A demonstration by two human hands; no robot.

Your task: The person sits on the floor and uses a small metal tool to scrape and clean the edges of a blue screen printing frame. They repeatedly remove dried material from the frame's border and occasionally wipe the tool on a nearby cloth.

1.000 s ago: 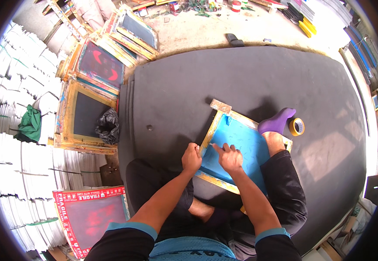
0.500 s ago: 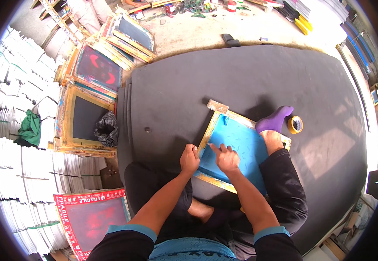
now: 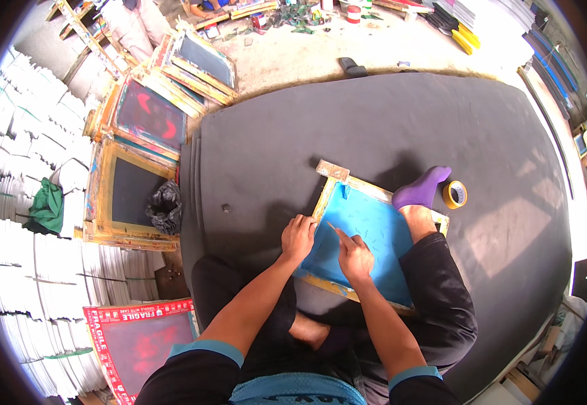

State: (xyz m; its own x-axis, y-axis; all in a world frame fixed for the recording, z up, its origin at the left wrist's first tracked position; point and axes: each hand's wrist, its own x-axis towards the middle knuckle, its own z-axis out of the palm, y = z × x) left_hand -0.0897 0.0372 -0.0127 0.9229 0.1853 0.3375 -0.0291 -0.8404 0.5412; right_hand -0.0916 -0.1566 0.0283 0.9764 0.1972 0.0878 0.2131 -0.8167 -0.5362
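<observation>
A wooden screen-printing frame [image 3: 324, 196] with blue mesh lies tilted across my lap and the dark mat. My left hand [image 3: 297, 238] is closed on the frame's left edge. Over the mesh, near that edge, is my right hand [image 3: 355, 258], its fingers curled and a slim pale tip pointing forward. Whether that tip is a fingertip or a thin tool, I cannot tell. Small dark marks dot the blue mesh. A worn wooden block [image 3: 332, 169] sits at the frame's far left corner. My foot in a purple sock [image 3: 420, 189] rests at its far right side.
A roll of yellow tape [image 3: 455, 194] lies beyond the foot on the dark mat [image 3: 496, 155]. More printing screens [image 3: 138, 179] lean at the left, with a crumpled black bag [image 3: 165, 206]. White stacks [image 3: 16, 270] line the far left. A red-bordered screen [image 3: 148, 344] stands near lower left.
My left hand has shifted slightly up along the frame's edge, its fingers now further over it. My right hand has moved slightly down and turned. The whole view has shifted a little.
</observation>
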